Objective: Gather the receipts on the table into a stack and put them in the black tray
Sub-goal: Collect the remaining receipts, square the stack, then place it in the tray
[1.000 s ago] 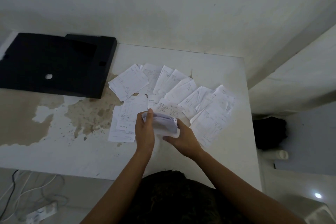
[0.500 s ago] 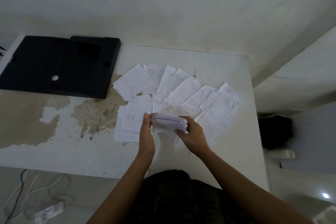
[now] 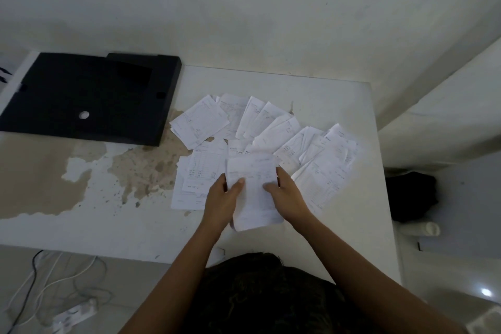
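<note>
A small stack of white receipts (image 3: 254,192) lies flat-faced between my two hands, above the table's near middle. My left hand (image 3: 221,200) grips its left edge with the thumb on top. My right hand (image 3: 287,195) grips the right edge. Several loose receipts (image 3: 273,130) are fanned out on the white table (image 3: 320,95) beyond and to both sides of my hands. Some more receipts (image 3: 195,173) overlap just left of my left hand. The black tray (image 3: 81,95) sits at the table's far left corner, with a white spot in its middle.
The tabletop has brown worn patches (image 3: 43,171) on its left half. White walls stand behind and to the right. Cables and a power strip (image 3: 73,314) lie on the floor at lower left. A dark object (image 3: 412,195) sits on the floor right of the table.
The held stack has turned from edge-on to face-up and now lies lower between my hands. Both hands have shifted their hold to the stack's sides.
</note>
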Demonstrator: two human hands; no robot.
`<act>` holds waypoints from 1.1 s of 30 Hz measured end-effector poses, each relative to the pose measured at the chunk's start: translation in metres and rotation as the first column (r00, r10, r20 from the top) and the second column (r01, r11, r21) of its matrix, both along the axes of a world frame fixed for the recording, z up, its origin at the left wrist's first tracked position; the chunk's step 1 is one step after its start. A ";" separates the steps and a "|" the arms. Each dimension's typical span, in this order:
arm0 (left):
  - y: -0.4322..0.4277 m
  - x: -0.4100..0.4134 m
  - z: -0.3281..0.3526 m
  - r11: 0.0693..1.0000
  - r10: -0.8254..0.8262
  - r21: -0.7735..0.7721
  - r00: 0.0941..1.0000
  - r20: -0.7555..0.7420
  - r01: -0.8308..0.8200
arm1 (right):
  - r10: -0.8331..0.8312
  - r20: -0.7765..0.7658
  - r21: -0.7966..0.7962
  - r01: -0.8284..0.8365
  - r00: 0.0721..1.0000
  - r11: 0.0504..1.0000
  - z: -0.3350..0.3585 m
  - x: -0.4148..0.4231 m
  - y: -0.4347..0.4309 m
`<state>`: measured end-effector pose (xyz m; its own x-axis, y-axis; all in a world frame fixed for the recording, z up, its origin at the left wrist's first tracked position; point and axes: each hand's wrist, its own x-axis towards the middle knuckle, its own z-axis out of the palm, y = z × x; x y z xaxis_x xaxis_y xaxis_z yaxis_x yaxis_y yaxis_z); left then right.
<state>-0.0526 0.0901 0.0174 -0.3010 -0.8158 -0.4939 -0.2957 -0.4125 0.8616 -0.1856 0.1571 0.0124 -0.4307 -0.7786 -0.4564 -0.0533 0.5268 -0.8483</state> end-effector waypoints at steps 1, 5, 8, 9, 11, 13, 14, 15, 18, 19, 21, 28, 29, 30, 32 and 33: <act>-0.004 0.004 -0.001 0.999 0.032 0.035 0.999 -0.029 -0.031 | -0.001 0.031 -0.006 0.001 1.000 1.000 0.006 -0.004 0.000; -0.008 0.005 0.008 0.971 0.186 0.189 0.959 -0.214 -0.146 | -0.069 0.171 0.021 0.067 0.983 0.998 0.016 -0.011 -0.004; -0.007 -0.003 0.010 0.944 0.247 0.283 0.932 -0.265 -0.170 | 0.066 0.198 0.057 -0.079 0.978 0.995 0.014 -0.004 -0.011; -0.008 -0.005 0.010 0.936 0.268 0.300 0.925 -0.269 -0.184 | 0.072 0.198 0.054 -0.084 0.978 0.995 0.015 -0.002 -0.012; -0.011 -0.007 0.009 0.933 0.302 0.281 0.915 -0.268 -0.226 | 0.018 0.262 0.043 -0.030 0.965 0.999 0.017 -0.002 -0.011; -0.012 -0.007 0.009 0.946 0.280 0.224 0.939 -0.198 -0.235 | 0.088 0.311 0.041 -0.106 0.946 0.994 0.016 -0.004 -0.007; -0.012 -0.007 0.010 0.956 0.242 0.206 0.958 -0.155 -0.208 | 0.114 0.313 0.046 -0.135 0.943 0.990 0.014 -0.005 -0.004; -0.012 -0.007 0.010 0.965 0.188 0.209 0.973 -0.133 -0.158 | 0.090 0.304 0.049 -0.110 0.949 0.993 0.012 -0.008 -0.001; -0.007 -0.011 0.010 0.954 -0.042 0.288 0.986 -0.160 0.087 | -0.085 0.330 0.043 0.075 0.940 0.996 0.009 -0.024 0.010; -0.004 -0.012 0.010 0.939 -0.123 0.302 0.982 -0.145 0.162 | -0.085 0.358 0.044 0.074 0.930 0.996 0.008 -0.030 0.016; 0.002 -0.017 0.009 0.909 -0.249 0.322 0.964 -0.091 0.265 | -0.076 0.351 0.087 0.048 0.933 0.995 0.006 -0.045 0.030; 0.004 -0.027 0.003 0.908 -0.274 0.343 0.960 0.055 0.239 | -0.417 -0.415 0.287 0.551 0.809 0.784 -0.044 -0.112 0.054; 0.003 -0.027 0.003 0.909 -0.284 0.339 0.956 0.077 0.243 | -0.358 -0.476 0.321 0.537 0.804 0.780 -0.049 -0.115 0.052; 0.002 -0.027 0.004 0.908 -0.297 0.337 0.950 0.100 0.249 | -0.295 -0.500 0.357 0.504 0.814 0.786 -0.051 -0.116 0.048; -0.001 -0.024 0.007 0.903 -0.328 0.338 0.933 0.147 0.264 | -0.189 -0.490 0.418 0.420 0.851 0.806 -0.049 -0.110 0.041; -0.004 -0.023 0.008 0.903 -0.338 0.335 0.926 0.166 0.269 | -0.158 -0.497 0.414 0.392 0.854 0.821 -0.050 -0.106 0.038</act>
